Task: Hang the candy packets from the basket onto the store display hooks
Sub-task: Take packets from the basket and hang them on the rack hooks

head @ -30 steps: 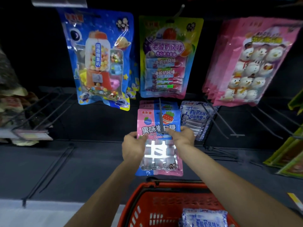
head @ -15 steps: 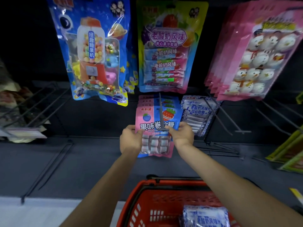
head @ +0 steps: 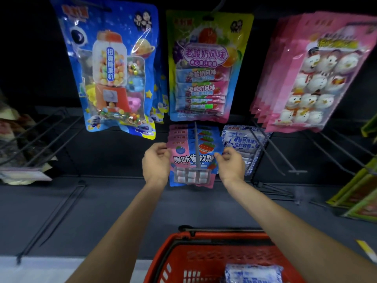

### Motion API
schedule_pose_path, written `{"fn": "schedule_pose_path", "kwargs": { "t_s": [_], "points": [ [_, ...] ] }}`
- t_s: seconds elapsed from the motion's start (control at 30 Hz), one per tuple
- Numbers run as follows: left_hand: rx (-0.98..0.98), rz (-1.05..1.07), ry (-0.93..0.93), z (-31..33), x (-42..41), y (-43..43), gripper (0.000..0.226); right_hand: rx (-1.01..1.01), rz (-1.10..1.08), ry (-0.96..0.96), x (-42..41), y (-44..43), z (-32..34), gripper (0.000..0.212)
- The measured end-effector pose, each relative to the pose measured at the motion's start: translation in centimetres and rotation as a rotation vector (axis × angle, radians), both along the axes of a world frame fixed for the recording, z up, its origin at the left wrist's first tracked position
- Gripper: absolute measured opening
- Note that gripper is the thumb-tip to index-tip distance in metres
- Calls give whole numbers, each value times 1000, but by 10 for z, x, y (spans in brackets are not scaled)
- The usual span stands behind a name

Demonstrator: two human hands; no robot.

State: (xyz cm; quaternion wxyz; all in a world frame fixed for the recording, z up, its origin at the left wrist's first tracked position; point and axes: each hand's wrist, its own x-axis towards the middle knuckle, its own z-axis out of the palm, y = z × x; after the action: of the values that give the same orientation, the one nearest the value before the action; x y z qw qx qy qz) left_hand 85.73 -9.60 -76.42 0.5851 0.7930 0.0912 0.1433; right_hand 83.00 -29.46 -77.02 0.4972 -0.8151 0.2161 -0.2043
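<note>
- A flat pink-and-blue plastic candy packet (head: 183,160) is seen at the front of a row of like packets on a grey metal hook rod (head: 196,139). It is printed with a blueberry, a strawberry and white lettering, and rolled sweets are shown through a clear window at its foot.
- The rod is seen running down across the packet's face, with its short crossbar lying over the clear window.
- The packet's upper left corner is pinched by the curled fingers of the left hand (head: 156,162), and its right edge is pinched by the right hand (head: 231,166).
- Just beside the right hand, white-and-blue wrapped packets (head: 242,144) are hung on the next hook.
- Just above the row, the bottom edges of a large blue gumball-machine packet (head: 114,74) and a yellow-and-blue fruit-chew packet (head: 204,68) are found. A stack of pink snowman packets (head: 314,74) is hung further right.
- Bare black hooks (head: 275,154) are seen jutting out to the right.
- Below the forearms, well apart from the rod, a red plastic mesh basket (head: 214,255) is set. One white-and-blue sweet bag (head: 253,272) is seen lying in it.
</note>
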Motion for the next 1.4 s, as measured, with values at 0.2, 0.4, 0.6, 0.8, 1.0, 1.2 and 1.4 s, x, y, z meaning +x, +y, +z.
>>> {"fn": "schedule_pose_path", "kwargs": {
  "t_s": [0.2, 0.4, 0.6, 0.8, 1.0, 1.2, 1.4],
  "points": [
    [73, 21, -35, 5, 6, 6, 9, -132, 21, -29, -2, 1, 3, 16],
    [120, 33, -48, 7, 7, 10, 7, -138, 12, -117, -7, -2, 6, 6],
    [146, 45, -26, 8, 8, 10, 3, -134, 11, -149, -5, -5, 13, 4],
    [142, 42, -21, 8, 10, 9, 9, -121, 14, -142, -2, -5, 11, 6],
    [154, 40, -10, 10, 10, 9, 10, -111, 26, -135, -4, -7, 8, 3],
    [156, 31, 21, 12, 2, 12, 15, -93, 24, -76, -8, -8, 7, 23],
    [173, -7, 24, 9, -19, 21, 21, 0, 31, -63, -29, -7, -1, 34]
  ]
}}
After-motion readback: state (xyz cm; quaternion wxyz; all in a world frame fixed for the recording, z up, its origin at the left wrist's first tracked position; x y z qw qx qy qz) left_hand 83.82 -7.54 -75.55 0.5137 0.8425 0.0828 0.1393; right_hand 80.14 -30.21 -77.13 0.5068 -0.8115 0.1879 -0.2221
